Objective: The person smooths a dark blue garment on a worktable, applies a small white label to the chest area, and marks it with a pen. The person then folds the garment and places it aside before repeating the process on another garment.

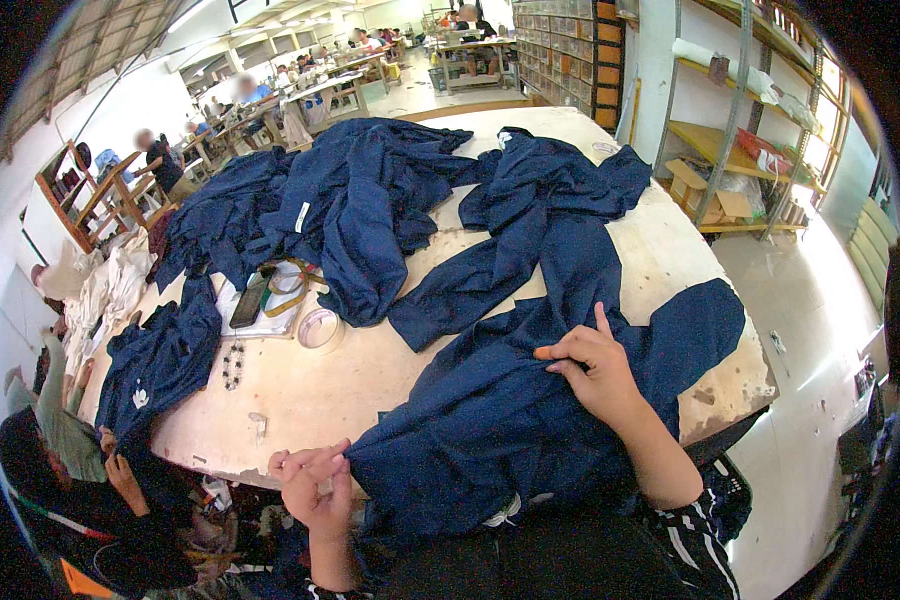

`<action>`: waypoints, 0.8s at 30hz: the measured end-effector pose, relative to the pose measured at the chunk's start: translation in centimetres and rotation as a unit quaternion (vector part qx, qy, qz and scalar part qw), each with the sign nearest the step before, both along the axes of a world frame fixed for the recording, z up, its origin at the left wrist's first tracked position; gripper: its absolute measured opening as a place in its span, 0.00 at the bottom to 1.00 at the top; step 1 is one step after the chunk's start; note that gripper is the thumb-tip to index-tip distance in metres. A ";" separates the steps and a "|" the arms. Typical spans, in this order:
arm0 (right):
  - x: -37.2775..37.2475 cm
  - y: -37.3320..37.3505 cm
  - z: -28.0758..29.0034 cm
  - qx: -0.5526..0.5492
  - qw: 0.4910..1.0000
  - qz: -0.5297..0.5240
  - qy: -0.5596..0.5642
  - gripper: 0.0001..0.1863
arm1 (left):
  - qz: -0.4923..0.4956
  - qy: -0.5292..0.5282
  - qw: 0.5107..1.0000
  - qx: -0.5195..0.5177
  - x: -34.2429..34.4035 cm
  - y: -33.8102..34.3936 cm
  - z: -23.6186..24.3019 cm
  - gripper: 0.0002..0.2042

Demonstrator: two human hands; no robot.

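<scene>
Left hand [315,488] and right hand [595,372] well apart, both clamped on navy garment [505,425]

Left edge of the navy garment is pinched between left thumb and fingers. Farther up, a fold is gripped by the right thumb and an orange-covered fingertip [543,353]; 1 other finger is held raised. Fabric is stretched between the 2 hands. The garment is spread over the near edge of the pale table [305,405], directly in front of the wearer. More navy clothes [345,190] are heaped beyond it. Between heap and left hand, a tape roll [320,330], a dark rectangular object [251,302] and a beaded string [233,366] are laid on the tabletop. At far left, another navy garment [165,365] is touched by a co-worker's hand [123,482]. Shelves [727,150] are seen at right.
</scene>
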State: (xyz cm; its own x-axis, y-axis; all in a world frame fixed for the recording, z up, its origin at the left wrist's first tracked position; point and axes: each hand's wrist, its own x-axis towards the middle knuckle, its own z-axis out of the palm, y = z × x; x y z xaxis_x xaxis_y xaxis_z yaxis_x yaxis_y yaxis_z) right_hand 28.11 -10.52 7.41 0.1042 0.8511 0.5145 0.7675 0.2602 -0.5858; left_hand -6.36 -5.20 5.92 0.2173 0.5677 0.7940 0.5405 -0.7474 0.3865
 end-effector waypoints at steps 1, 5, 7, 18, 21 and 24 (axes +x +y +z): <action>-0.2 -0.1 0.1 0.011 1.000 -0.001 -0.029 0.12 | 0.003 0.007 1.000 -0.009 0.1 0.1 0.3 0.09; -3.7 0.7 0.7 0.056 0.984 0.006 -0.170 0.08 | 0.079 0.113 0.990 0.010 3.0 -0.6 2.7 0.15; -6.6 1.2 0.8 0.074 0.977 0.100 -0.172 0.09 | 0.005 0.175 0.984 -0.033 6.1 -2.0 3.7 0.23; -0.4 5.2 1.0 0.025 0.987 0.033 -0.157 0.14 | 0.103 0.022 0.978 -0.178 0.6 2.1 1.4 0.05; 4.1 5.9 -2.4 -0.088 0.950 0.005 -0.299 0.18 | 0.140 -0.037 0.979 -0.142 -3.4 3.1 1.8 0.08; 4.1 6.7 -3.8 -0.243 0.923 0.161 -0.250 0.10 | 0.245 -0.059 0.967 -0.028 -5.4 4.5 3.3 0.10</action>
State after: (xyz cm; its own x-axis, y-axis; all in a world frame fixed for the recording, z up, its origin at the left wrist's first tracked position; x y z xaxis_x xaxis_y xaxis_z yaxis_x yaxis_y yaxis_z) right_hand 32.21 -3.81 3.62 -0.3411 0.9398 -0.0204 0.9025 0.3214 -0.2868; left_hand -11.77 -0.75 9.22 -0.1788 0.6226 0.7619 0.7740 -0.3891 0.4996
